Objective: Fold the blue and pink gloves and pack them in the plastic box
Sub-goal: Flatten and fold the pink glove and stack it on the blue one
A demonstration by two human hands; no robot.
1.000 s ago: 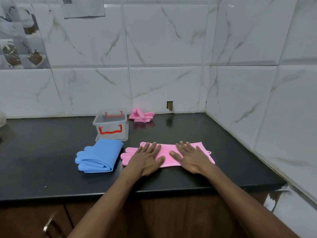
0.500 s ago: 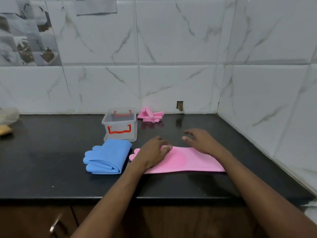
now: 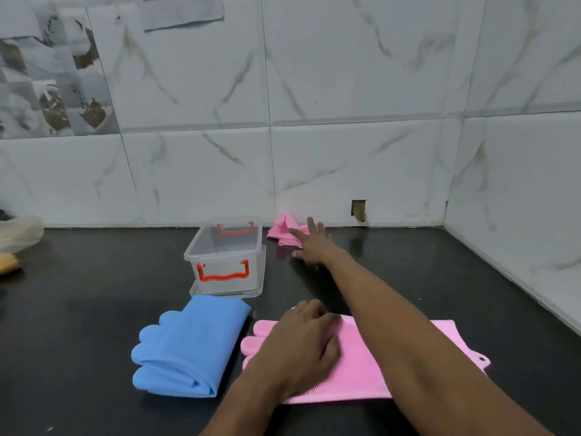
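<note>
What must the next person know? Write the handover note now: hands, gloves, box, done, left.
Left hand: flat on the near pink glove, pinning it to the counter.
Right hand: open, fingers on the far pink glove by the wall, not gripping.
Blue gloves: folded, beside the box.
Box: open, looks empty.
Done: blue folded.
Left: fold pink gloves, pack everything.

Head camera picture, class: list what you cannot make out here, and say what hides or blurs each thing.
- Crumpled pink rubber glove by the wall: partly covered by the right hand; grip unclear.
- Flat pink rubber glove: middle hidden under the left hand and right forearm.
- Pale object at the left edge: cut off, blurred.
- Paper sheet on the tiled wall: cut off, print too small.
</note>
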